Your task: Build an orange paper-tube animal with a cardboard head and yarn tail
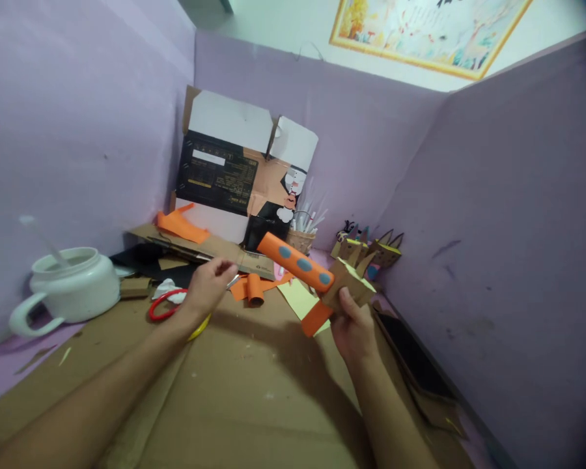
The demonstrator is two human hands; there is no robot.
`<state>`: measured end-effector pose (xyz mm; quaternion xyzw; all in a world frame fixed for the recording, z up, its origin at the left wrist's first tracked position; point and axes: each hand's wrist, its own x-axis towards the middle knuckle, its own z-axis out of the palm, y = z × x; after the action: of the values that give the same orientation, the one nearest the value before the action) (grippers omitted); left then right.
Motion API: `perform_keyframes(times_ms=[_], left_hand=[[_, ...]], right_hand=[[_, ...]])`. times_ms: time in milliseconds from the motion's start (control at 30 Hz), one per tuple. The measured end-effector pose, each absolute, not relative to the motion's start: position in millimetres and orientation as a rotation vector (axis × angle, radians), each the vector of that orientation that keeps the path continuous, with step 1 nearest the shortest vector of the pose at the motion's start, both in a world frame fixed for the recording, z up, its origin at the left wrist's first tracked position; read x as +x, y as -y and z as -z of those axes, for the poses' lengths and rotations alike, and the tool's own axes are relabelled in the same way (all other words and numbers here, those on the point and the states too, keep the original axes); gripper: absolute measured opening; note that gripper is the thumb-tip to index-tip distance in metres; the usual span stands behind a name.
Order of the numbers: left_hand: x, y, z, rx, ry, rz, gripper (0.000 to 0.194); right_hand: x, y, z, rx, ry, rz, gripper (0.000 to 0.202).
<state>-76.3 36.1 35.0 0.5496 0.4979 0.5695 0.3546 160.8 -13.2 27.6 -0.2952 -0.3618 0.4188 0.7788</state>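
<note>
Seemingly, I'm at a steadying step; right hand [355,331] clasps the cardboard model [340,281] toward the desk [224,404]'s right edge; left hand [209,285] half-curls, contents unclear; next calls for firm support.

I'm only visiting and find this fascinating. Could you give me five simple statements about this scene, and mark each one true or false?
1. The right hand has a small cardboard piece in its grip. True.
2. The long orange tube has bright red spots. False: its spots are bluish grey.
3. A pale stick pokes up out of the white pot. True.
4. The gold-framed picture lies flat beside the white pot. False: it is up on the wall.
5. A flattened black and white box stands upright behind the work area. True.
</note>
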Motion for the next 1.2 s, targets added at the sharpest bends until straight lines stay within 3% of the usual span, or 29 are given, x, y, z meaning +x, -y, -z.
perform_keyframes(times_ms=[100,233,367,533,733,833,1000,1200], left_hand=[[-70.5,-50.3,-26.9,1.818,-1.250,-1.258,0.027],[-55.3,-65.9,-28.2,2.768,-1.000,-0.553,0.043],[-38.9,-71.0,-32.4,2.904,-0.914,-0.238,0.027],[-38.5,-61.9,-38.7,2.710,-1.125,-0.453,0.008],[-57.4,-35.2,-19.3,2.154,-1.362,-0.854,0.030],[-62.1,-27.5,-1.8,1.890,-1.354,-0.964,0.025],[-65.0,-28.1,14.1,1.777,-1.390,-0.999,0.021],[-67.2,-22.4,14.5,1.818,-1.461,-0.936,0.034]], right_hand=[[169.2,7.3,-28.3,-0.632,0.717,-0.883,0.034],[172.1,4.8,-26.7,-0.645,0.696,-0.892,0.035],[171.1,5.1,-24.9,-0.639,0.752,-0.881,0.031],[170.7,5.8,-25.0,-0.643,0.751,-0.880,0.031],[161.5,15.1,-24.7,-0.605,0.924,-0.921,0.028],[154.7,17.6,-17.5,-0.653,1.039,-0.991,0.037],[151.2,14.8,-6.7,-0.732,1.114,-1.034,0.057],[154.6,14.9,-6.0,-0.780,1.121,-0.990,0.065]])
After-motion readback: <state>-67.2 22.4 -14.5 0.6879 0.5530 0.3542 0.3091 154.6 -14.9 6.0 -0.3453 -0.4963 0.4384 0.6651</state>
